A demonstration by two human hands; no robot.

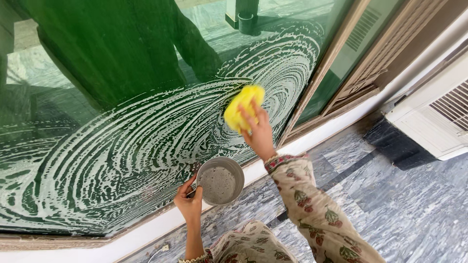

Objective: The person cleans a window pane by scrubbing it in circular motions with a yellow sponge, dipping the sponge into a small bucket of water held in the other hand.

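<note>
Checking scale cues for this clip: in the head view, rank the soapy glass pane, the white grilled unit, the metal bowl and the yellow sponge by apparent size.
1. Soapy glass pane, largest by far.
2. White grilled unit, partly cut off by the frame edge.
3. Metal bowl, held by the left hand.
4. Yellow sponge, in the right hand, slightly smaller than the bowl.

Floor: we see grey veined marble floor [414, 204] below us.
Right side: we see a white louvred appliance [434, 122].
Frame: we see a brown window frame [360, 63] beside it.
</note>
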